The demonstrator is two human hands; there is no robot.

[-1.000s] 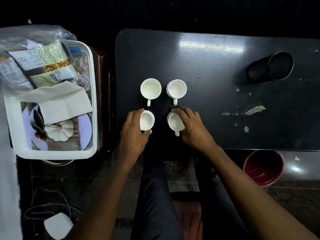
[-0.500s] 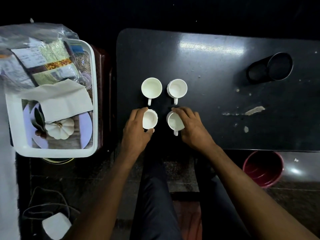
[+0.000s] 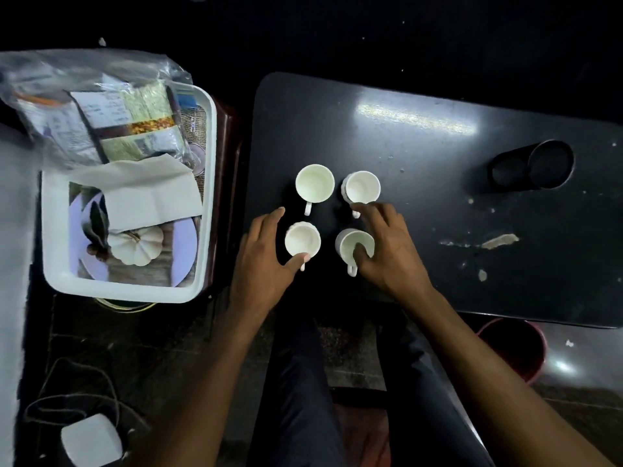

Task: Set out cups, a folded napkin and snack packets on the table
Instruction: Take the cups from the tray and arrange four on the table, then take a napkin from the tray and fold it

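Four white cups stand in a square on the black table (image 3: 438,156): far left cup (image 3: 315,187), far right cup (image 3: 361,187), near left cup (image 3: 302,240) and near right cup (image 3: 350,242). My left hand (image 3: 263,264) curves around the near left cup with its fingers spread; only the thumb tip touches the near rim. My right hand (image 3: 391,251) covers the right side of the near right cup, thumb hooked inside its rim. A folded white napkin (image 3: 151,197) and a clear bag of snack packets (image 3: 128,129) lie in the white tray (image 3: 207,197) to the left.
A black cylinder (image 3: 532,166) lies on its side at the table's far right. Pale chipped patches (image 3: 499,241) mark the tabletop. A red bucket (image 3: 512,348) stands under the near right edge. A white device (image 3: 91,439) with a cable lies on the floor at the lower left.
My left hand's fingers have spread away from the near left cup. My right hand's fingers have stretched out toward the far right cup's handle. The cups stay in place.
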